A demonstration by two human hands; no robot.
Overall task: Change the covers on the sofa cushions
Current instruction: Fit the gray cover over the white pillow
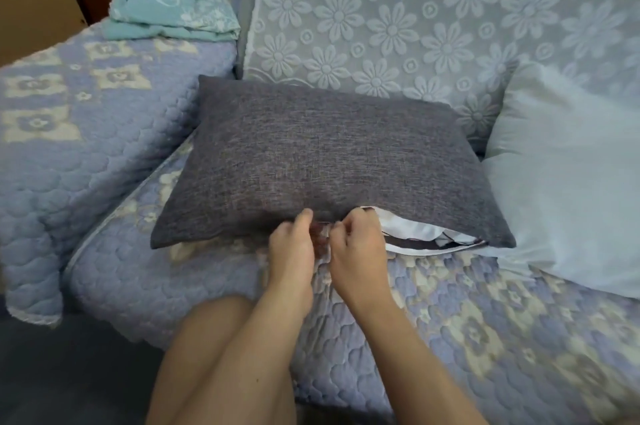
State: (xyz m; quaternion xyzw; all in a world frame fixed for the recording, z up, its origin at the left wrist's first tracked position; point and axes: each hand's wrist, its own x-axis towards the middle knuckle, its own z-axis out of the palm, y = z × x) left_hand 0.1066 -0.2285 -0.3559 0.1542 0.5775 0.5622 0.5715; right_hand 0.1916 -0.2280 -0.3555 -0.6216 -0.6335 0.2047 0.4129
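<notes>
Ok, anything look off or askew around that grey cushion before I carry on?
Nothing damaged or spilled. The grey cushion has its near edge gaping open on the right, white inner pillow showing, as expected mid-change. Left hand and right hand pinch that edge. A bare pale pillow lies to the right.

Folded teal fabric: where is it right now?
In the head view, the folded teal fabric lies at upper left on the quilted sofa arm, left of the lace backrest throw and behind the grey cushion.
</notes>
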